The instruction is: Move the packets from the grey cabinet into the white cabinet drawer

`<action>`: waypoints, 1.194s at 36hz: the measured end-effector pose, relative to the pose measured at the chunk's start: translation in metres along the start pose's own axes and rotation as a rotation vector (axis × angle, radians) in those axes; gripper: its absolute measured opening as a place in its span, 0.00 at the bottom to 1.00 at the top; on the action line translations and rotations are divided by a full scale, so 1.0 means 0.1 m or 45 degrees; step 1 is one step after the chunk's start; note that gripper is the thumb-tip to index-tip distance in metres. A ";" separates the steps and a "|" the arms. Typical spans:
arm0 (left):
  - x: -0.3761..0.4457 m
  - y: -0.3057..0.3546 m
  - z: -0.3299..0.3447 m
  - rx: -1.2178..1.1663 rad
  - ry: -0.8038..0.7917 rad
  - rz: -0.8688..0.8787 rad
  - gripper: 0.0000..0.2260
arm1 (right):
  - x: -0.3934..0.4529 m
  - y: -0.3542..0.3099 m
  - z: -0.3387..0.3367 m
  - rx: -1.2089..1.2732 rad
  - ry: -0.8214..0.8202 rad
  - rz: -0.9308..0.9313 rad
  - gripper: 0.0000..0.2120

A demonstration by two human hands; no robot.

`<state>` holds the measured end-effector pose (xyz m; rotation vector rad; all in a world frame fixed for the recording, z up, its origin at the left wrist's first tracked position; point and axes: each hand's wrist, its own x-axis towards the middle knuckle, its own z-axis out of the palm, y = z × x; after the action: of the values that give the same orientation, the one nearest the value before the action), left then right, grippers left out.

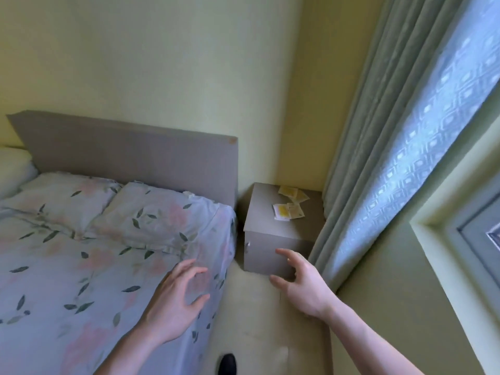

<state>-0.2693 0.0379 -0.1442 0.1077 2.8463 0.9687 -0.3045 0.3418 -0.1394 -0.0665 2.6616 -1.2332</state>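
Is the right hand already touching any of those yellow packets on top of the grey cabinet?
Apart. The head view shows the right hand low before the grey cabinet front, while the packets lie untouched on top.

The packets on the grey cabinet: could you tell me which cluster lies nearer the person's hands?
The front cluster, with a white-edged packet, near the top's middle; the other cluster lies nearer the wall.
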 end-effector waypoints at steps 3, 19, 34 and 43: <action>0.62 -0.09 -0.03 0.003 -0.031 -0.027 0.17 | 0.55 0.08 -0.06 0.001 0.019 0.062 0.29; 3.64 0.38 0.34 0.026 -0.297 0.166 0.19 | 2.77 0.78 -0.76 0.116 0.102 0.356 0.28; 5.80 0.53 1.35 0.007 -0.523 -0.142 0.19 | 4.84 1.95 -1.15 0.208 0.043 0.699 0.19; 6.66 0.33 2.14 -0.110 -0.754 -0.491 0.19 | 5.45 2.55 -1.11 0.252 0.035 0.916 0.25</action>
<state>-0.8950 0.2658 -0.3599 -0.1379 2.1737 0.8058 -0.8486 0.5209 -0.3549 0.8559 2.2221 -1.2096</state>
